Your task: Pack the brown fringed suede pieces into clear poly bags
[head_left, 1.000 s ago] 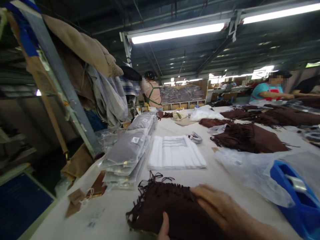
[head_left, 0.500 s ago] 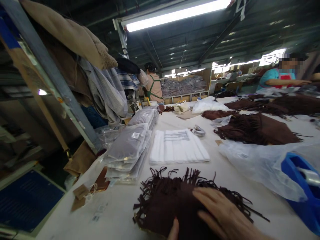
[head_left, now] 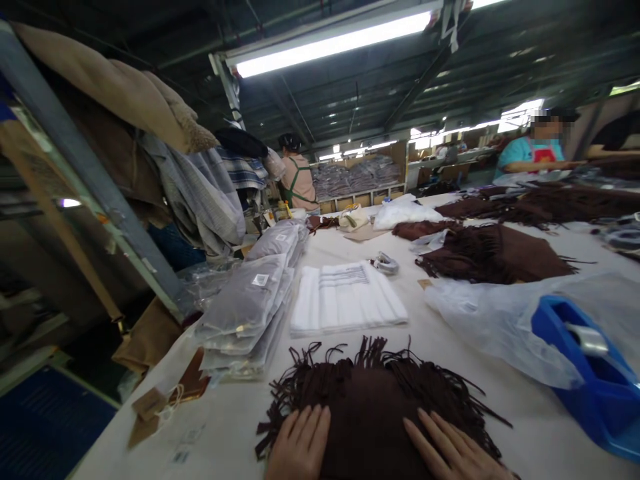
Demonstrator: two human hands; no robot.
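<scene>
A dark brown fringed piece (head_left: 370,413), apparently folded suede-like fabric, lies on the white table in front of me, its tassels fanned out at the far edge and both sides. My left hand (head_left: 300,443) rests flat on its left part, fingers stretched forward. On its right part lies my right hand (head_left: 447,443), open, with the fingers spread. Beyond the fringe is a flat stack of white plastic bags (head_left: 347,300) with printed lines. Both wrists are cut off by the lower edge of the view.
Stacked bagged grey items (head_left: 240,300) line the left side, near loose tags (head_left: 150,403). At right stand a blue tape dispenser (head_left: 570,360) and clear plastic (head_left: 500,313). More brown fringed pieces (head_left: 505,253) lie behind. A co-worker (head_left: 533,150) is at the far right.
My left hand has come up onto the left part of the fringed piece; earlier only one fingertip showed. My right hand has shifted right and nearer. The view has turned slightly right.
</scene>
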